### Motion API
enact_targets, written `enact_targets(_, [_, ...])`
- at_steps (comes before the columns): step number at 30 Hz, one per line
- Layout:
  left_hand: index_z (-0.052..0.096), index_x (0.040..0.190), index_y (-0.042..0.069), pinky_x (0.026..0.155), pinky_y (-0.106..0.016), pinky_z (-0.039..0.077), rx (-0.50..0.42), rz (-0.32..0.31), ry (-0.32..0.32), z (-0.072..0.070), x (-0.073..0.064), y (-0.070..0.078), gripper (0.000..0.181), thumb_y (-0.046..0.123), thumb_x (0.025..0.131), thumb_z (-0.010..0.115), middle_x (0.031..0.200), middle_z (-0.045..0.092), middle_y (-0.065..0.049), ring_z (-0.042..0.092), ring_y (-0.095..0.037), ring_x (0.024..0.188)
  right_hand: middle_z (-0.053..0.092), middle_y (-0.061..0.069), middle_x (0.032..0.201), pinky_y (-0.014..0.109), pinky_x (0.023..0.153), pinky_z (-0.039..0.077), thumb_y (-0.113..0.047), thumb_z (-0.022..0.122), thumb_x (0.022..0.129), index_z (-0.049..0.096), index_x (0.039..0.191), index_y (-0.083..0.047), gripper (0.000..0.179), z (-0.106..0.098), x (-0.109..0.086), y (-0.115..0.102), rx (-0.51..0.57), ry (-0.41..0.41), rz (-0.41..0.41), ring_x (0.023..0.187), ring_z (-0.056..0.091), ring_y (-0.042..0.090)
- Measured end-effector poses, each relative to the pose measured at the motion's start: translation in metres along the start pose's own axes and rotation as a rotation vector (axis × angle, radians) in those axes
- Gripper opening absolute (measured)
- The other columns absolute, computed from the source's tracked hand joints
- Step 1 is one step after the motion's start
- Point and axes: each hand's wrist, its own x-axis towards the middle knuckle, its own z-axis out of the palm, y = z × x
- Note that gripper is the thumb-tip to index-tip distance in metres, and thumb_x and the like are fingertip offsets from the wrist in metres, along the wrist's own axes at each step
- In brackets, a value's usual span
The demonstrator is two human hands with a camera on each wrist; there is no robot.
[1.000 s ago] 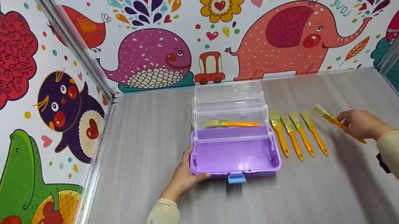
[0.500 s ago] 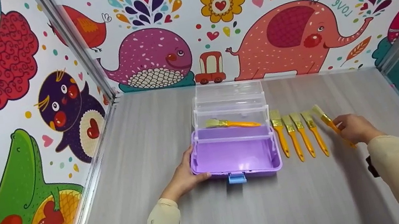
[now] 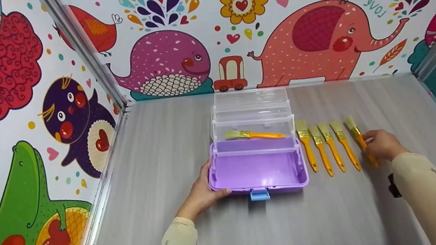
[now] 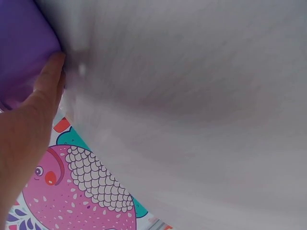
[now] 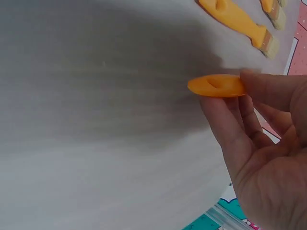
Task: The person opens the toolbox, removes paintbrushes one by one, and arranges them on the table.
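A purple toolbox [image 3: 258, 171] with a blue latch stands with its clear tiers folded up behind. My left hand [image 3: 202, 192] holds its front left corner, thumb at the front edge and fingers along the side; the left wrist view shows those fingers [image 4: 50, 76] against the purple wall. Between thumb and fingers, my right hand [image 3: 383, 144] pinches a paintbrush [image 3: 355, 129] by its orange handle, bristles pointing away. The handle's end [image 5: 218, 86] sticks out past the fingertips in the right wrist view. Several similar paintbrushes [image 3: 331, 152] lie in a row between toolbox and right hand.
Another paintbrush [image 3: 263, 134] lies crosswise in a clear tray of the toolbox. The grey table [image 3: 308, 227] meets a cartoon-printed back wall [image 3: 171, 63], with a printed panel [image 3: 8, 177] on the left and another on the right.
My right hand has moved left with the paintbrush, closer to the row, and the brush has turned from slanted to nearly parallel with the others. The left hand and toolbox have stayed put.
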Motion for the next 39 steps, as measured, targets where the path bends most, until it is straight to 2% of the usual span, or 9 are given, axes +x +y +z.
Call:
enact_targets(7, [0.019,0.159,0.018,0.112,-0.054,0.029,0.006,0.005,0.002,0.0,0.0,0.001,0.112,0.023,0.072,0.088,0.154,0.038,-0.02,0.039,-0.038,0.137,0.048,0.037,0.133,0.034,0.069,0.055,-0.006,0.068,0.088,0.048,0.136,0.011,0.055,0.006,0.001,-0.001,-0.009,0.024,0.008,0.101,0.055,0.037])
enact_targets(12, [0.018,0.16,0.019,0.112,-0.055,0.029,0.007,0.001,-0.001,-0.001,0.0,0.001,0.112,0.024,0.072,0.088,0.154,0.037,-0.02,0.039,-0.038,0.137,0.05,0.036,0.132,0.034,0.067,0.054,-0.008,0.069,0.088,0.05,0.136,0.011,0.055,0.008,0.003,0.0,-0.016,0.04,0.012,0.098,0.055,0.036])
enact_targets(20, [0.019,0.159,0.017,0.112,-0.057,0.029,0.0,-0.001,-0.003,0.0,0.0,0.0,0.111,0.025,0.072,0.088,0.155,0.037,-0.02,0.039,-0.039,0.137,0.048,0.036,0.134,0.034,0.066,0.057,-0.007,0.069,0.089,0.048,0.137,0.011,0.055,0.011,0.002,0.0,0.033,0.03,0.05,0.095,0.057,0.033])
enact_targets(26, [0.018,0.16,0.018,0.112,-0.056,0.028,0.014,-0.012,-0.005,0.0,0.0,0.0,0.112,0.025,0.073,0.088,0.156,0.036,-0.019,0.037,-0.038,0.138,0.055,0.033,0.125,0.034,0.065,0.056,-0.009,0.07,0.088,0.052,0.131,0.011,0.051,0.012,0.0,0.001,0.007,0.053,0.038,0.091,0.058,0.031])
enact_targets(31, [0.021,0.158,0.012,0.111,-0.054,0.031,-0.006,0.015,0.003,0.001,0.001,-0.002,0.111,0.022,0.071,0.089,0.15,0.041,-0.025,0.042,-0.04,0.133,0.061,0.031,0.118,0.035,0.066,0.055,-0.008,0.071,0.085,0.057,0.125,0.012,0.048,0.012,-0.001,0.002,-0.014,0.093,0.008,0.088,0.061,0.03])
enact_targets(39, [0.021,0.157,0.009,0.111,-0.055,0.031,-0.027,0.033,0.006,0.001,0.002,-0.001,0.111,0.018,0.07,0.089,0.149,0.041,-0.029,0.043,-0.043,0.132,0.061,0.031,0.117,0.036,0.067,0.055,-0.007,0.071,0.085,0.056,0.125,0.012,0.047,0.012,0.0,0.003,-0.015,0.091,0.015,0.088,0.061,0.031])
